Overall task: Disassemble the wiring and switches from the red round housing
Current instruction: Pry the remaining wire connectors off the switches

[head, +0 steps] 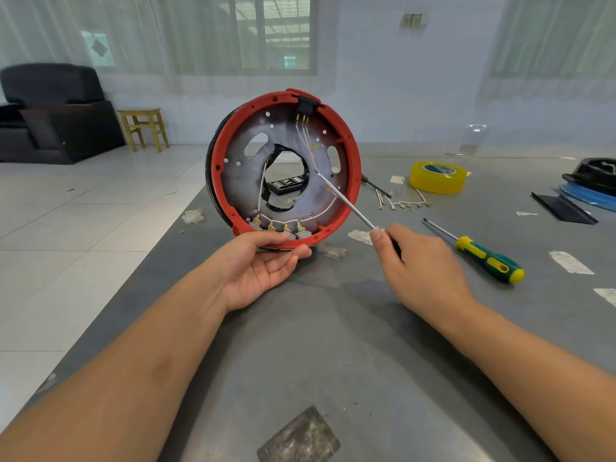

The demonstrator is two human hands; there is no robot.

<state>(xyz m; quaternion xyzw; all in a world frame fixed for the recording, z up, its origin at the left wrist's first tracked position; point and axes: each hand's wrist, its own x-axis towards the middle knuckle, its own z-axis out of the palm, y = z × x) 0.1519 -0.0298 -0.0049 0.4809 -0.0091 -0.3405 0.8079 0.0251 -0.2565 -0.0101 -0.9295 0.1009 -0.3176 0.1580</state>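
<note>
Red round housing (351,168) upright on edge, open face toward camera; white wiring (308,141), grey switches (283,232) along bottom rim.

Soft, even daylight fills the room — it comes through the sheer-curtained windows (273,31) on the far wall, which look hazy and slightly washed out. The grey matte tabletop (366,328) carries a dull sheen and faint, diffuse shadows under the forearms. Focus is sharp at the centre; wide-angle distortion bends the table edges and stretches the arms toward the lower corners — no motion blur shows.
</note>
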